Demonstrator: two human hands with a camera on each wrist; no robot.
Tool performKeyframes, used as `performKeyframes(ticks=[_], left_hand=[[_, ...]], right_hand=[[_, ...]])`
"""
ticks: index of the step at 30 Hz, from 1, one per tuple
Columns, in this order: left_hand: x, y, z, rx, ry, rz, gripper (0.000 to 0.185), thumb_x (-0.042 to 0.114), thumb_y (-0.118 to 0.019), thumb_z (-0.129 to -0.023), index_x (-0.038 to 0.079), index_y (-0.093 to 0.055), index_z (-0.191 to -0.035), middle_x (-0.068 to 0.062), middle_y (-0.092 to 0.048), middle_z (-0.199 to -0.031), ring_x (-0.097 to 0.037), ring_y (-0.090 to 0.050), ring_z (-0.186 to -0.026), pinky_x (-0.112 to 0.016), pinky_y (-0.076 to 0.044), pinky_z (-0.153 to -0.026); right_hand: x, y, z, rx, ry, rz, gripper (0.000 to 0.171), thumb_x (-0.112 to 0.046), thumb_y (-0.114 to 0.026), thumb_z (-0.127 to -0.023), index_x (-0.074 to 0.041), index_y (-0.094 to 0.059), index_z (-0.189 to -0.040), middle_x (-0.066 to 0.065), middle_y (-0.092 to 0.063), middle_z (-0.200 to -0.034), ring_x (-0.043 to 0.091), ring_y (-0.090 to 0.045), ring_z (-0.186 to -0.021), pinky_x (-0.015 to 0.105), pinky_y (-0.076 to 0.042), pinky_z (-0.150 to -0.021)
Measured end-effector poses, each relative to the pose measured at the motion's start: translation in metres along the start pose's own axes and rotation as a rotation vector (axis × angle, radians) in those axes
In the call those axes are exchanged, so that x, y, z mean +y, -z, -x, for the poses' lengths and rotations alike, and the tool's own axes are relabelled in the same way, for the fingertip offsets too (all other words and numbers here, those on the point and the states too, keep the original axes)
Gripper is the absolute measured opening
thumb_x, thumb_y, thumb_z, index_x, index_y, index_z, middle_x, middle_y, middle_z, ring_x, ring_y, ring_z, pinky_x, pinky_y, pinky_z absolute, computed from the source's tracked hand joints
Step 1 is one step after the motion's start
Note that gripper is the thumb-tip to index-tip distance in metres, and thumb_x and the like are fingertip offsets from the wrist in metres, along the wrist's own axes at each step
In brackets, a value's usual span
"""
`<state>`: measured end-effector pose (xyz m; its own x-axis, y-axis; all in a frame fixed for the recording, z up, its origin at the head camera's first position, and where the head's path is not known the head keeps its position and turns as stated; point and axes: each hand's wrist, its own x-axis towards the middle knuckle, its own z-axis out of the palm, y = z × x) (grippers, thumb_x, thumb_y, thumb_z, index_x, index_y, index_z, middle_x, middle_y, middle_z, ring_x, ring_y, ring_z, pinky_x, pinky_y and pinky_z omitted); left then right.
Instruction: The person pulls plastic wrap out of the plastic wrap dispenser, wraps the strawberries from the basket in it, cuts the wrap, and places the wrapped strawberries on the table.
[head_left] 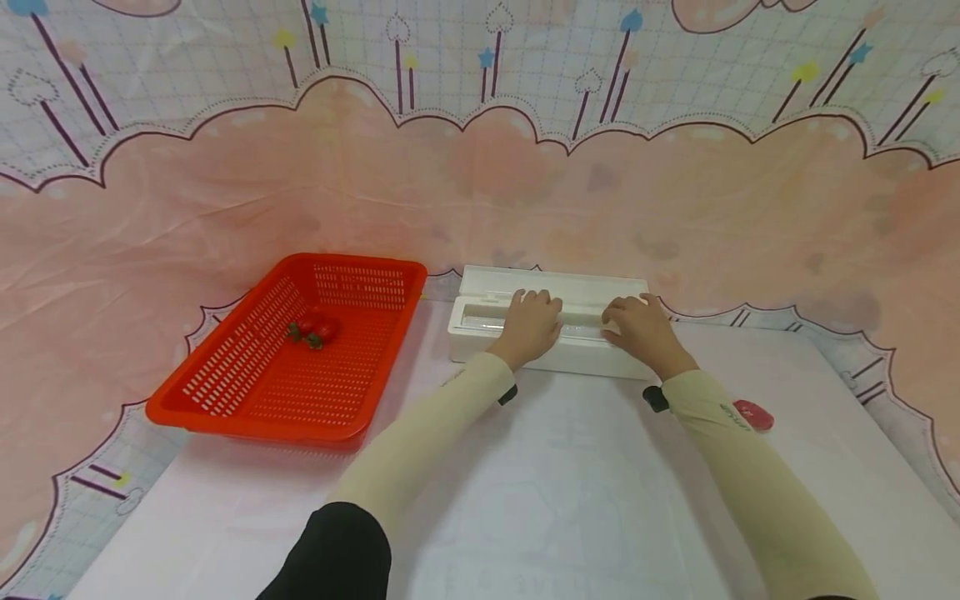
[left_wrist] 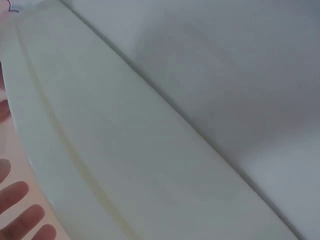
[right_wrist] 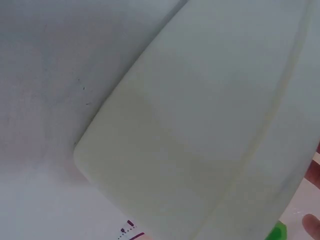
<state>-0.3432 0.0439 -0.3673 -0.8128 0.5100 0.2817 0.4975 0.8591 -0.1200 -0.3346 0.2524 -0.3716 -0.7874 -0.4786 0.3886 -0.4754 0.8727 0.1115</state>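
A long white box [head_left: 487, 346] stands on the table with its lid [head_left: 555, 285] tipped back, and a clear strip [head_left: 581, 332] shows in its slot. It looks like a cling film dispenser. Over the middle of the slot lies my left hand [head_left: 531, 325], its fingers spread and reaching past the front wall. My right hand [head_left: 643, 333] is over the box's right end, thumb and fingers apart at the slot. In both wrist views the box's front wall [left_wrist: 130, 135] fills most of the picture, with fingertips [right_wrist: 312, 225] showing beyond its upper edge.
To the left is a red plastic basket [head_left: 255, 417] holding tomatoes [head_left: 315, 325] with green stems. A small red object [head_left: 753, 415] lies beside my right sleeve, partly hidden. Behind the table hangs a patterned pink cloth [head_left: 480, 183].
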Motion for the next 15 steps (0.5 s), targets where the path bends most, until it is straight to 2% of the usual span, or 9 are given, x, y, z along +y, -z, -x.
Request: performKeyframes(ticks=[4,8,15], left_hand=[[0.020,-0.003,-0.012,-0.014,-0.033,-0.041,0.037,0.039,-0.049,-0.095,0.016,-0.056,-0.123,-0.001,-0.061,-0.120,-0.019,-0.057,-0.113,-0.041,-0.037,-0.106],[0.033,-0.009,-0.024,-0.022,-0.046,-0.054,0.038,0.041,-0.052,-0.094,0.018,-0.056,-0.123,0.001,-0.060,-0.118,-0.017,-0.056,-0.112,-0.039,-0.037,-0.105],[0.037,-0.014,-0.036,-0.045,-0.033,-0.087,0.027,0.027,-0.056,-0.094,0.020,-0.061,-0.119,0.003,-0.065,-0.113,-0.015,-0.059,-0.107,-0.037,-0.038,-0.106]], right_hand=[[-0.004,-0.001,-0.001,0.066,0.023,0.047,0.006,-0.013,-0.075,-0.076,-0.009,-0.071,-0.077,0.008,-0.070,-0.091,0.028,-0.064,-0.087,0.058,-0.041,-0.092],[-0.003,-0.004,0.001,0.154,0.040,0.074,0.004,-0.008,-0.073,-0.075,-0.007,-0.070,-0.076,0.008,-0.069,-0.087,0.027,-0.065,-0.082,0.055,-0.045,-0.089],[0.001,-0.010,0.004,0.239,0.069,0.074,0.007,-0.007,-0.073,-0.077,-0.005,-0.067,-0.079,0.010,-0.069,-0.086,0.027,-0.064,-0.077,0.052,-0.048,-0.084]])
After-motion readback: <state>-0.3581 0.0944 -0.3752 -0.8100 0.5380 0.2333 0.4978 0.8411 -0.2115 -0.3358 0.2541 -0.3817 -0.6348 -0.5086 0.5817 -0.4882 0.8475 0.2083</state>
